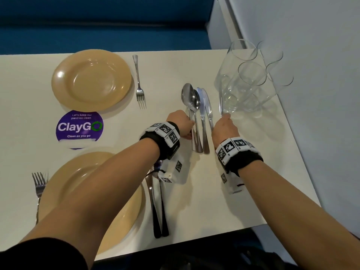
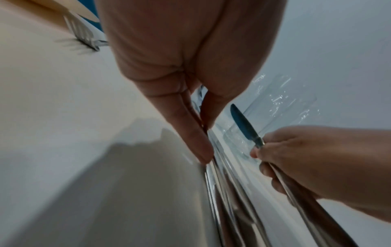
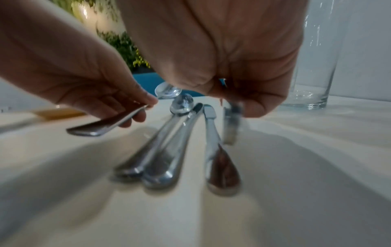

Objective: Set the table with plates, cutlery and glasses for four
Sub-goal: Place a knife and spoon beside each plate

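Left hand point(image 1: 180, 123): you pinch one handle from the spare cutlery point(image 1: 196, 117) lying mid-table; steel is stiff, light, slick, so grip mid-handle.
Right hand point(image 1: 224, 125): you hold a knife point(image 2: 245, 125), blade up.
Glasses point(image 1: 245, 80): fragile, just beside your right hand; move clear.
Edge point(image 1: 292, 145): near right; open room lies left.

white table point(image 1: 214, 201), 2 tan plates point(image 1: 91, 80), forks point(image 1: 139, 82), spoons point(image 1: 191, 102), knives point(image 1: 204, 106), glasses point(image 1: 245, 80), purple sticker point(image 1: 79, 126)

I see two plates point(image 1: 91, 80) on the table's point(image 1: 243, 182) left — one far, one near point(image 1: 93, 201). Loose cutlery point(image 1: 196, 117) lies centre; glasses point(image 1: 241, 82) cluster behind-right, by the wall.
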`<act>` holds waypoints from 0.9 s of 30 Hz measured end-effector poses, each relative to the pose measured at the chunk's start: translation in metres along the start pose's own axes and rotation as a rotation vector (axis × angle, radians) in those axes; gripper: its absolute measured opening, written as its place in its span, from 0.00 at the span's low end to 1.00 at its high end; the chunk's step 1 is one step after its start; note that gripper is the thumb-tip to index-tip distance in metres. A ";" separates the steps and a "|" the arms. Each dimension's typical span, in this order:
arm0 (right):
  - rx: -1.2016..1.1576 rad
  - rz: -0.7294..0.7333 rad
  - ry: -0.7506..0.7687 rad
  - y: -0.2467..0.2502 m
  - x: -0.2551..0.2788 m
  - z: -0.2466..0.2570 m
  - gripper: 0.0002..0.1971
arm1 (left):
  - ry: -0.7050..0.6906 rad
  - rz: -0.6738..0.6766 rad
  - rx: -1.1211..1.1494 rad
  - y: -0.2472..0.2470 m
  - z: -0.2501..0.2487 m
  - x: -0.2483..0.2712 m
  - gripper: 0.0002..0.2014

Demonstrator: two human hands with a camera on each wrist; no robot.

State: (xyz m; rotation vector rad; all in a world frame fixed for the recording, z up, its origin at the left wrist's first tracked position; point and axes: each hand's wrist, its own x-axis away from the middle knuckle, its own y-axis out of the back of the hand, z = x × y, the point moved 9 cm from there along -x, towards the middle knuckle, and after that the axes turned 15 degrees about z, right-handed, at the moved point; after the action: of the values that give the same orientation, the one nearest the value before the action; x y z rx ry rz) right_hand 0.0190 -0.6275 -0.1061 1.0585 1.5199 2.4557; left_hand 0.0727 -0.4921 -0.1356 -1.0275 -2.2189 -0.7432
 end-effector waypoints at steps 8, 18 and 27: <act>-0.359 0.216 0.309 -0.024 0.025 0.118 0.10 | -0.116 -0.147 0.108 0.069 0.030 0.072 0.15; -0.504 0.322 0.393 -0.130 0.102 0.310 0.02 | -0.106 -0.319 0.212 0.223 0.196 0.211 0.11; -0.424 0.657 0.337 -0.286 0.203 0.436 0.06 | -0.022 -0.450 0.324 0.313 0.347 0.324 0.04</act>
State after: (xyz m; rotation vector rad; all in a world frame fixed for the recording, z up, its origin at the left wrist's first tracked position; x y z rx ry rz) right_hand 0.0357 -0.0684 -0.1125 1.2400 0.6745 3.3281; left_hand 0.0570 0.0724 -0.0704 -0.3837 -2.5154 -0.5252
